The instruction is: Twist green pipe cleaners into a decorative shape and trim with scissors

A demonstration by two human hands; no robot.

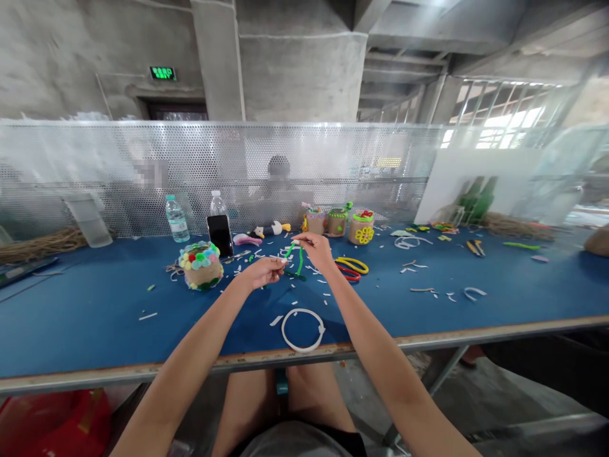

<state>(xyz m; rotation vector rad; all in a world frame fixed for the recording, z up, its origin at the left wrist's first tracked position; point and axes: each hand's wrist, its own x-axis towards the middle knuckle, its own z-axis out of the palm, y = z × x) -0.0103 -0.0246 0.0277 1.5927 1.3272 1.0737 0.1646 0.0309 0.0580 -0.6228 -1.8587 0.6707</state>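
Note:
A thin green fuzzy strand point(301, 260), which looks like a pipe cleaner, is held above the blue table. My right hand point(314, 249) pinches it near the top, where a bit of white shows at the fingertips. My left hand point(266, 271) is closed lower down, its fingertips pinching the strand's other end beside another bit of white. One part of the strand spans the two hands, and another hangs down below the right one. A white ring of soft strand point(284, 333) lies near the table's front edge. Small white scraps are scattered beneath the hands.
Left of my hands stands a pompom-covered pot point(202, 274), with a phone point(219, 236) and water bottles point(177, 222) behind. Decorated jars point(361, 230) line the back. Yellow and red loops point(353, 264) lie right, pliers point(474, 247) farther off. A perforated metal screen point(323, 178) closes the back.

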